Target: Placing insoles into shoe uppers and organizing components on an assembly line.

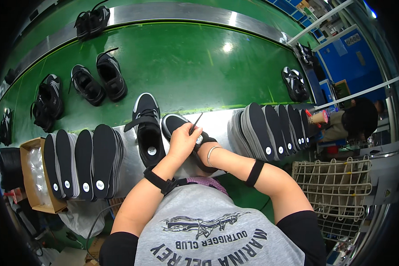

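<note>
In front of me on the metal ledge lies a black shoe (pixel 172 122) with a grey-edged toe, turned toe away. My left hand (pixel 181 141) is closed over its top, pinching a thin black strap (pixel 196 123) that sticks up past the fingers. Against the shoe's right side, by its opening, my right hand (pixel 207 151) grips it; some of those fingers are hidden. A round white label shows between the hands. Just left stands the matching black shoe (pixel 147 126), its strap across the front and a white-labelled insole inside.
Stacks of black insoles (pixel 102 159) stand at left, with more insole stacks (pixel 263 133) at right. A cardboard box (pixel 53 201) holds clear plastic. Several black shoes (pixel 112 77) lie on the green surface (pixel 186 66) beyond. A wire basket (pixel 332 186) and another person (pixel 359 119) are at right.
</note>
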Demonstrator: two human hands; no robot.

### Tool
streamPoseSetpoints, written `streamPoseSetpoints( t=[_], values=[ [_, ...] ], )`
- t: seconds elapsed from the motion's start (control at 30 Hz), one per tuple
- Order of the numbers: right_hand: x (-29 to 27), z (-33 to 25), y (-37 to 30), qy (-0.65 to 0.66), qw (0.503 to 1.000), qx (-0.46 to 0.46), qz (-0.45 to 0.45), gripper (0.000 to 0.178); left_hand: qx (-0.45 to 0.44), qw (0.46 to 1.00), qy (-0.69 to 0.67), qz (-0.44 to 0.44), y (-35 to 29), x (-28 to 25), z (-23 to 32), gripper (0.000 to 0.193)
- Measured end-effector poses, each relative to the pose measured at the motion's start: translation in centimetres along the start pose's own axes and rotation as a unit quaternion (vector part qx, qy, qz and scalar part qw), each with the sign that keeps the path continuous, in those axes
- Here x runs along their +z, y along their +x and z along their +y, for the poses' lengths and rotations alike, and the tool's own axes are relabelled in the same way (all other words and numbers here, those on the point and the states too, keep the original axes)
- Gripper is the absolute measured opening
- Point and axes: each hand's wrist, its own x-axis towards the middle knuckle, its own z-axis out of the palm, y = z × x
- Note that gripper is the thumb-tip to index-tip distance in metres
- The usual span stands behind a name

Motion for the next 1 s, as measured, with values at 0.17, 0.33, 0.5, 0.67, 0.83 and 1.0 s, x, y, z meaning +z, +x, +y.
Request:
streamPoseSetpoints(
  t=[0.17,0.33,0.5,0.67,0.83,1.0],
  values=[
    [0.5,-0.7,0.1,0.044,0.995,0.081,0.037,0.022,0.013,1.000,0.029,-0.001,-0.3,-0.1,0.1,0.025],
    [-0.3,0.3,-1.6,-0.083,0.996,-0.010,-0.022,0.025,0.028,0.998,0.056,0.031,-0.3,-0.1,-0.8,0.026],
    [0.7,2.0,-4.8,0.031,0.996,-0.063,-0.050,0.048,0.021,0.998,0.061,0.023,-0.3,-0.3,-0.4,0.028],
    [1.5,1.4,-4.1,0.020,0.996,-0.037,-0.078,0.054,0.044,0.997,0.053,0.036,-0.3,-0.2,-0.3,0.028],
    [2.8,1.5,-4.2,0.094,0.994,-0.042,0.029,0.051,0.035,0.999,0.030,0.024,-0.3,0.0,-1.0,0.027],
    [2.4,1.8,-3.4,0.057,0.997,-0.041,-0.028,0.041,0.035,0.999,0.020,0.016,-0.3,-0.3,-1.0,0.027]
  ],
)
